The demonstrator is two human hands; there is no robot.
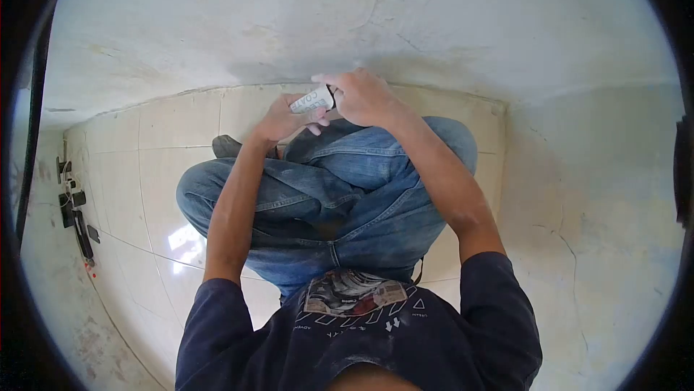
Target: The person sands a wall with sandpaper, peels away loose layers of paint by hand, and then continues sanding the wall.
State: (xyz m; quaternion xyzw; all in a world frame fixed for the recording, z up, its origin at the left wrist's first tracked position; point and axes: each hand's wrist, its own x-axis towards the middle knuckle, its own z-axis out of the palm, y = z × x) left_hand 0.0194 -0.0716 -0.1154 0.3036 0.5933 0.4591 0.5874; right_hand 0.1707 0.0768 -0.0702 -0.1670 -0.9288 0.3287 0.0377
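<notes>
My left hand is closed on a piece of sandpaper, its pale backing printed with large grey letters and turned upward. A dark edge shows at its right end. There my right hand grips the sandpaper with bent fingers; the fingertips are partly hidden behind it. Whitish dust coats the fingers of both hands. The two hands are close together above my crossed legs in blue jeans, near the foot of the wall.
A pale, patchy wall with cracks rises right in front of me, and another wall stands at my right. Glossy cream tiles cover the floor. Black devices and cables lie along the far left wall.
</notes>
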